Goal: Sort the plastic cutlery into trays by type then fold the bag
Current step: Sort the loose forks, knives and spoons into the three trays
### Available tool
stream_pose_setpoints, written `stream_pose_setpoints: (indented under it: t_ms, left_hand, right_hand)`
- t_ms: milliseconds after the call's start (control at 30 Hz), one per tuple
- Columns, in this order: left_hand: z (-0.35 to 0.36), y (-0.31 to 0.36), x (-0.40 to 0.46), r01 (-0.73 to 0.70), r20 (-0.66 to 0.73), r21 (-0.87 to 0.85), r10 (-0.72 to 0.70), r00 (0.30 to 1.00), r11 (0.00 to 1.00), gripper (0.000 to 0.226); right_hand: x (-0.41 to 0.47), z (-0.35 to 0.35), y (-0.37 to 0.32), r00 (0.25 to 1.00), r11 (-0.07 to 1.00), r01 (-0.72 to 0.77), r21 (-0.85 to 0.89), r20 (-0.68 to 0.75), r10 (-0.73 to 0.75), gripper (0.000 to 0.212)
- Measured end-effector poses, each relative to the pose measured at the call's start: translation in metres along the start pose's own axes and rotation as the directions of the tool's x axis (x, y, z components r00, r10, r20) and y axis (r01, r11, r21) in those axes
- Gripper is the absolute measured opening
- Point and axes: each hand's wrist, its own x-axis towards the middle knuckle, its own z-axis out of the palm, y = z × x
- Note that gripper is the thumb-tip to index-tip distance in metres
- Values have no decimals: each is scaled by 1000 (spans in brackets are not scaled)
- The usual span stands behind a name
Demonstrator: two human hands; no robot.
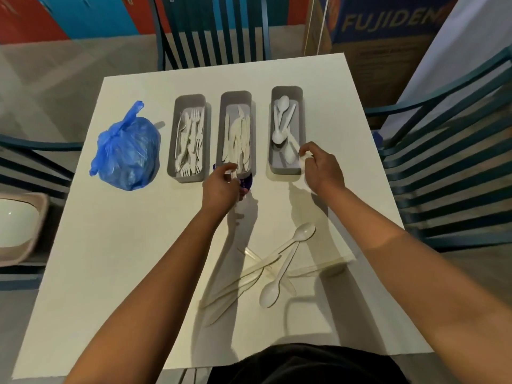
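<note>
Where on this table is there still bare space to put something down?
The near left of the table, below the blue bag and left of the left hand, is bare. So is the strip beyond the three trays. The loose cutlery pile crowds the near right, and both hands, with the right hand, fill the trays' near ends.

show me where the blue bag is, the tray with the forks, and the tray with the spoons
blue bag point(128, 151), head view, on the bulging middle of the bag.
fork tray point(172, 139), head view, on its left wall.
spoon tray point(285, 171), head view, on its near wall.
</note>
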Motion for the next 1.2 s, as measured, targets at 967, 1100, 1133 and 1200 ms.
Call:
stream_pose_setpoints:
  t_ms: [967, 1100, 1133, 1200]
  left_hand:
    - [2, 27, 68, -131, 77, 319, 112, 991, 939, 30]
    - [8, 12, 31, -151, 108, 276, 126, 986, 949, 24]
    - [9, 8, 24, -144, 127, 268, 113, 985, 952, 24]
    - [10, -2, 8, -127, 167, 286, 81, 983, 950, 23]
  right_hand:
    - [67, 6, -11, 1000, 945, 3, -327, 14, 2, 30]
    - [38, 1, 3, 988, 963, 120, -242, 127, -92, 24]
    - [30, 2, 7, 978, 960, 150, -236, 178, -110, 23]
    - [13, 4, 17, 958, 952, 183, -245, 260, -117, 21]
